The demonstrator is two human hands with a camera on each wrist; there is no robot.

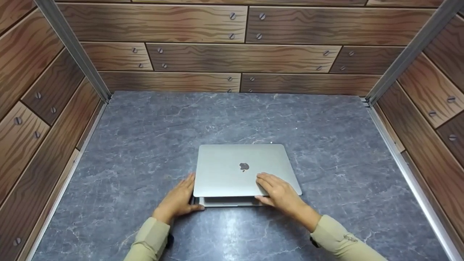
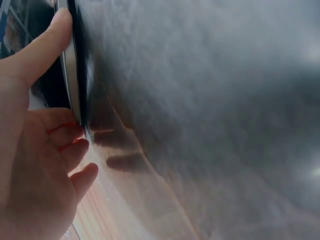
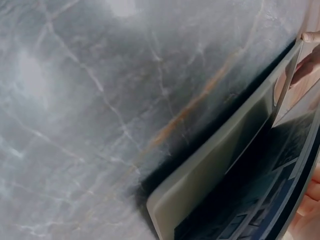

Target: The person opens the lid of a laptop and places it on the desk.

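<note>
A silver laptop (image 1: pixel 232 170) with a dark apple logo lies on the grey marbled tabletop, its lid raised by a narrow gap at the front. My right hand (image 1: pixel 281 194) holds the lid near its front right part, fingers on top and thumb at the front edge. At the laptop's left front corner, my left hand (image 1: pixel 179 199) grips the base, thumb on the front edge and fingers along the left side. The right wrist view shows the dark screen (image 3: pixel 270 205) facing the base (image 3: pixel 200 180); most of the keyboard is hidden.
The marbled tabletop (image 1: pixel 145 127) spreads around the laptop. Wood-patterned panels (image 1: pixel 195 58) stand behind and at both sides. Grey metal posts (image 1: pixel 78 54) rise at the back corners, and a metal rail (image 1: pixel 409 174) runs along the right edge.
</note>
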